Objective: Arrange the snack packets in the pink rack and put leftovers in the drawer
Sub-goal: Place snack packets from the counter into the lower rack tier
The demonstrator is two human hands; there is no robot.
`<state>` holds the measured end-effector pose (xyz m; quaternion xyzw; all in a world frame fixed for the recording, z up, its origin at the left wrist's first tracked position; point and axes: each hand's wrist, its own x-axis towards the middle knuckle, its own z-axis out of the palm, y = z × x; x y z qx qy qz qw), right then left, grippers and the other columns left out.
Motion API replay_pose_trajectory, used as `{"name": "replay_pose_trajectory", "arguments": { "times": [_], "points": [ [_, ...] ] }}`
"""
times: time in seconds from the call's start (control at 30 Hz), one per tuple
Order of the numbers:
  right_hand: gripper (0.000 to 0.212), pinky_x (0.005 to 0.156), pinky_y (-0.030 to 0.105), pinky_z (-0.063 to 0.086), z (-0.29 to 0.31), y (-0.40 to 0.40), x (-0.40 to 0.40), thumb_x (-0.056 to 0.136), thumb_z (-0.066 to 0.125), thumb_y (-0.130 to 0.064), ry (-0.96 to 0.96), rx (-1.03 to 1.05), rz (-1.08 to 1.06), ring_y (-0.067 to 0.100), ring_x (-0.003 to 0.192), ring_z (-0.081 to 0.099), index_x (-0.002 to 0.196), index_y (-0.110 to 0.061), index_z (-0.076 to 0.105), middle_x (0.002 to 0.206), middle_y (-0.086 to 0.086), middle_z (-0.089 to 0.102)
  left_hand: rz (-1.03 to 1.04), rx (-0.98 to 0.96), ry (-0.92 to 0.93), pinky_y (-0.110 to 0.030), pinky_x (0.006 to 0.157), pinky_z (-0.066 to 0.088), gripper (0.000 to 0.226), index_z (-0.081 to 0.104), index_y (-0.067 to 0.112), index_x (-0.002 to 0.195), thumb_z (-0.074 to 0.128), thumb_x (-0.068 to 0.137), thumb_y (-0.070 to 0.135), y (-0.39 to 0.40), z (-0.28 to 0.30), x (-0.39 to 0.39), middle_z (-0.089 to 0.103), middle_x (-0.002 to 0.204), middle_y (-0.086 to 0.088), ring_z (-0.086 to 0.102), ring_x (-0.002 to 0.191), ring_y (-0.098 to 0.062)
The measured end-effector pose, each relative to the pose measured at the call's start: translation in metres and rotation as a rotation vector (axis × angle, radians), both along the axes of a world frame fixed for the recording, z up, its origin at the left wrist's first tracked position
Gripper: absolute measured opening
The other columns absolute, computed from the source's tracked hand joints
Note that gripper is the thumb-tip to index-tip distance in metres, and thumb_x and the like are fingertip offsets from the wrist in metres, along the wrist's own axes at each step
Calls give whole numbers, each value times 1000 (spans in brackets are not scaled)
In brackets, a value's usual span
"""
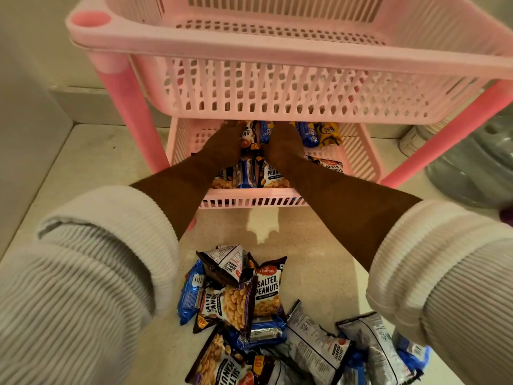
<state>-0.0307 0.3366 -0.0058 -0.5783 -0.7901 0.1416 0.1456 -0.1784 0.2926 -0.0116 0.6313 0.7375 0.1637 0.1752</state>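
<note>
The pink rack (277, 56) stands in front of me with an upper basket holding nothing and a lower basket (249, 202) near the floor. Both hands reach into the lower basket among salted peanut packets (273, 176) and blue packets (308, 136). My left hand (223, 143) lies over packets at the back, with a peanut packet just right of it. My right hand (283, 147) rests beside a blue packet. The fingertips of both hands are hidden under the upper basket. A pile of loose packets (266, 309) lies on the floor near me.
A large clear water jug (472, 162) and a white container (410, 143) stand right of the rack. A wall and a skirting board (83, 107) run along the left. The rack's pink legs (130, 107) flank the lower basket.
</note>
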Motion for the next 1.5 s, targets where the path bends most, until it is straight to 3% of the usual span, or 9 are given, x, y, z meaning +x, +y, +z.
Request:
{"name": "replay_pose_trajectory", "arguments": {
  "times": [0.27,0.5,0.67,0.77,0.9,1.03,1.17,1.37,1.5],
  "points": [
    [55,104,39,44,4,-1,2,93,67,-26,-13,-7,29,34,131,50,140,-6,46,140,17,53,24,18,-13,-45,116,30,81,30,22,152,72,84,14,5,-4,-1,31,157,-12,32,143,-34],
    [59,100,36,44,17,-10,11,88,72,-31,41,14,85,32,127,52,136,-4,51,134,17,56,34,8,-11,-52,119,26,79,27,23,153,70,87,31,-2,0,-3,26,159,-10,25,146,-34],
    [29,80,28,46,31,-27,31,86,72,-28,51,59,76,25,104,64,106,-6,71,107,12,69,23,4,-32,-50,116,30,70,37,16,148,66,88,37,-21,16,4,32,157,-10,31,142,-32],
    [15,78,24,48,37,-48,53,89,71,-27,95,117,71,20,93,69,97,-15,77,98,5,75,57,82,-63,-41,112,37,47,50,10,138,60,92,19,-45,24,18,45,147,-13,43,134,-31],
    [12,84,32,53,46,-84,89,90,68,-27,209,181,129,17,93,68,91,-20,77,99,-1,76,113,231,-127,-39,104,43,41,53,16,134,59,93,15,-87,41,49,52,138,-10,51,125,-28],
    [7,76,31,49,47,-120,128,88,69,-23,320,281,180,19,88,67,88,-20,75,94,-1,74,82,285,-100,-35,96,47,31,61,23,125,58,94,19,-120,57,82,60,128,-2,56,115,-21],
    [7,78,42,55,41,-150,164,85,73,-16,385,334,167,21,89,66,92,-14,76,95,3,73,22,339,-174,-35,93,51,30,62,25,122,61,92,22,-154,62,117,63,124,2,59,108,-16],
    [8,74,41,59,20,-176,210,87,74,-17,415,212,134,16,85,67,94,-14,74,94,0,73,-74,481,-98,-31,94,41,22,67,22,110,59,90,19,-200,45,169,65,113,3,49,114,-14],
    [4,72,33,60,5,-192,237,88,73,-21,501,109,175,6,85,68,91,-22,73,93,-9,74,-67,424,-122,-29,85,42,20,69,26,106,57,91,19,-228,30,190,68,99,10,49,101,-11]
  ]
}}
